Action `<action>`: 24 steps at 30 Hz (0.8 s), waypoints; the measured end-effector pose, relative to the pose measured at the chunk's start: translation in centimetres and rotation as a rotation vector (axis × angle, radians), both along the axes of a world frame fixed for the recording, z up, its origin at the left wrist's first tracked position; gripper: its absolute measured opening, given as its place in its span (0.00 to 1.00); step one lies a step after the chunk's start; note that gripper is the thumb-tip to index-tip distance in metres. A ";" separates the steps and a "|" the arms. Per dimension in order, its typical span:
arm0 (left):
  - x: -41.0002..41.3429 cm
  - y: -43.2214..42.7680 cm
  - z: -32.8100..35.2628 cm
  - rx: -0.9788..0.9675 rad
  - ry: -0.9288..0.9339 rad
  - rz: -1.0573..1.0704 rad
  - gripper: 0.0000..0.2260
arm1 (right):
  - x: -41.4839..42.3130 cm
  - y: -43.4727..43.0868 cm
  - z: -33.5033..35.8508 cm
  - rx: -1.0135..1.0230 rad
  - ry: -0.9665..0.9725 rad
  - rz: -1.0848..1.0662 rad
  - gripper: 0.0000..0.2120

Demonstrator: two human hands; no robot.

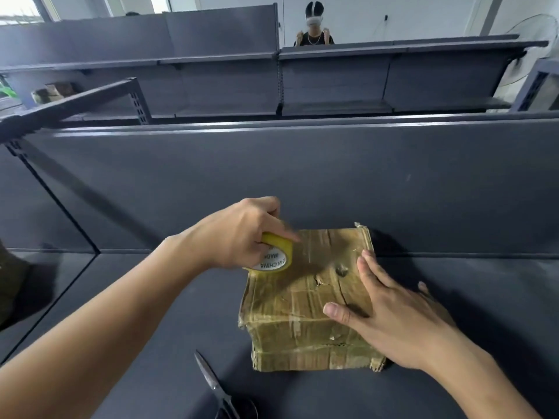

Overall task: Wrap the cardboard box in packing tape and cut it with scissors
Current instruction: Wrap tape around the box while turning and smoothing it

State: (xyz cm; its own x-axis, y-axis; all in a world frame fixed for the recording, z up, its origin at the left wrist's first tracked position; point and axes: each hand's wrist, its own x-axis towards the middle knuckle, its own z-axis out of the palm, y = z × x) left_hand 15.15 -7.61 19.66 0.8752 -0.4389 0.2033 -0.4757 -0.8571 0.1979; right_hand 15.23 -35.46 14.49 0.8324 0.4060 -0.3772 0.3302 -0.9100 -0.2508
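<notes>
Gripping a yellow roll of packing tape (276,255), the left hand (239,234) holds it at the far left edge of the cardboard box (305,300), fingers curled over the top of the roll and its white core label facing the camera. The roll touches the box top just below that hand's knuckles. A pointed finger of the same hand reaches rightward onto the box surface, blurred.

The right hand (390,313) lies flat and spread on the near right part of the box top, grasping nothing; its thumb points left across the cardboard and its fingertips reach toward the far right corner. The box sits directly under this palm, resting on the dark grey worktop (453,273), between the two hands. Its cardboard is worn, with small tears near the middle, just left of the right hand's fingers, and glossy bands of tape already cross its top and front.

Scissors (217,388) lie on the worktop below the left forearm, closer to the camera than either hand and just apart from the box's near left corner, blades pointing away and the handles partly cut off by the lower edge.

Beyond both hands a grey partition panel (272,176) stands upright, with grey shelving (363,80) behind it. Another person (314,28) wearing a headset stands past the shelving, well apart from the hands.
</notes>
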 end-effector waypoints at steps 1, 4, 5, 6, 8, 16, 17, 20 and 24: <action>0.0 0.4 0.3 0.047 0.028 0.010 0.23 | 0.0 0.0 0.0 0.003 0.002 0.005 0.61; 0.1 1.4 0.7 0.194 0.079 -0.014 0.25 | 0.0 0.2 0.0 0.002 0.005 0.011 0.60; 0.1 1.7 0.9 0.232 0.094 -0.020 0.27 | 0.0 0.2 0.1 -0.001 0.007 0.013 0.59; 0.0 1.8 1.0 0.257 0.110 -0.026 0.29 | 0.0 0.3 0.1 -0.003 0.009 0.015 0.59; -0.1 2.0 1.2 0.287 0.132 -0.044 0.30 | -0.1 0.3 0.0 -0.003 0.005 0.020 0.59; -1.9 7.0 0.3 0.292 0.234 -0.014 0.36 | -0.1 0.3 -0.1 0.009 -0.009 0.027 0.59; -2.2 7.1 -0.1 0.285 0.256 0.000 0.37 | -0.2 0.4 0.0 0.009 -0.013 0.030 0.59; -2.5 7.3 -1.6 0.249 0.275 0.001 0.38 | -0.3 0.4 0.0 0.019 -0.023 0.026 0.59; -2.9 7.9 -3.0 0.201 0.275 -0.010 0.38 | -0.3 0.4 -0.1 0.034 -0.016 0.018 0.57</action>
State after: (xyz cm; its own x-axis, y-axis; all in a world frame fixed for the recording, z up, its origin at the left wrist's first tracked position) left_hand 12.27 0.32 16.64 0.8806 -0.4553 -0.1311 -0.4368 -0.8874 0.1474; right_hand 14.91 -35.01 14.39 0.8307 0.4335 -0.3494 0.3511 -0.8949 -0.2756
